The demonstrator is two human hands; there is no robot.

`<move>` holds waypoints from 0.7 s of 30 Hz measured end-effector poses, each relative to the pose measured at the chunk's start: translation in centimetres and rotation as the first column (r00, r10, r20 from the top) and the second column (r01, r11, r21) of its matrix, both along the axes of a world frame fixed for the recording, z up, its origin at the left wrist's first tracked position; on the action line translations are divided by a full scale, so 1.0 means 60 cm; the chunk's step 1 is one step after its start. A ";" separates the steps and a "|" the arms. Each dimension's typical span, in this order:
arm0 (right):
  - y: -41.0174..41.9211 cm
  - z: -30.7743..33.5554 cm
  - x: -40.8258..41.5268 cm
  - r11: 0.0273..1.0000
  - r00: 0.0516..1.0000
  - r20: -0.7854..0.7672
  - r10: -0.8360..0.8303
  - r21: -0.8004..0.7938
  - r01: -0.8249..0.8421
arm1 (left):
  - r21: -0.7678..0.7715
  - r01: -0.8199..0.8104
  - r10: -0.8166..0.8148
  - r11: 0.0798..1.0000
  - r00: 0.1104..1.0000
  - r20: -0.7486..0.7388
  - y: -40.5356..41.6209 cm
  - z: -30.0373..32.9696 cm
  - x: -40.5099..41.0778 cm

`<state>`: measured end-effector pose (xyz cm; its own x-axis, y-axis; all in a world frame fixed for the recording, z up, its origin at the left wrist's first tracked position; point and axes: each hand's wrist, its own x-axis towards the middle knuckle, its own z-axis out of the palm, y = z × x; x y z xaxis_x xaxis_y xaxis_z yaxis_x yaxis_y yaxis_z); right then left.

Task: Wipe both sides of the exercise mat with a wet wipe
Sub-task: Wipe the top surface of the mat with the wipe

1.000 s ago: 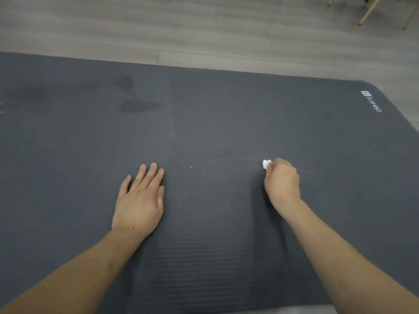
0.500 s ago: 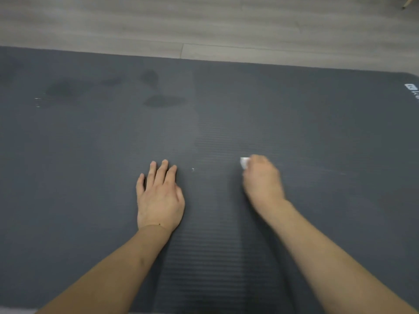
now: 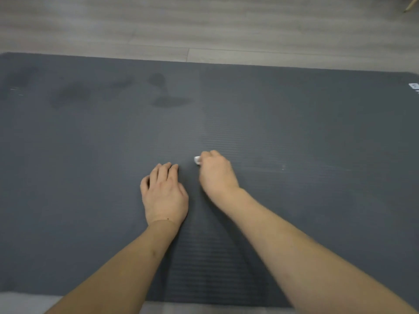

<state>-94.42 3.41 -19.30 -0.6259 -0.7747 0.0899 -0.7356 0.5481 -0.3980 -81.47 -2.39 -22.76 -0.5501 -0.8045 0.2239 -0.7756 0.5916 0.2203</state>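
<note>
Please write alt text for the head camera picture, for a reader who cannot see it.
A right hand presses a small white wet wipe onto a dark grey exercise mat, while the left hand rests beside it. Darker patches mark the mat's far side.

Left hand [image 3: 164, 196] palm down, fingers [image 3: 163, 172] slightly bent and close together. Right hand [image 3: 217, 175] just beside it, knuckles up, curled tight around a small white wad. Both forearms bare, converging from the lower corners.

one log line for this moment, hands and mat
right hand: grips small white wet wipe on dark grey ribbed foam mat | left hand: rests on mat
</note>
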 end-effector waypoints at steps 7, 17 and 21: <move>0.014 -0.015 -0.121 0.998 0.999 -0.006 -0.037 -0.058 0.037 | 0.016 0.008 -0.008 1.000 0.999 0.048 -0.003 0.002 -0.006; 0.180 -0.005 0.003 0.856 0.858 -0.018 0.513 -0.072 -0.513 | 0.027 0.016 -0.017 1.000 0.999 0.035 -0.003 0.004 -0.010; 0.154 -0.020 -0.055 0.936 0.925 -0.159 0.346 -0.013 -0.352 | -0.005 0.091 -0.090 0.996 0.995 0.044 0.000 0.006 -0.008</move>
<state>-97.70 12.66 -20.50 -0.2928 -0.9355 0.1979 -0.9308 0.2315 -0.2829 -81.92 -2.41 -22.40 -0.6298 -0.7495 0.2038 -0.7275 0.6612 0.1833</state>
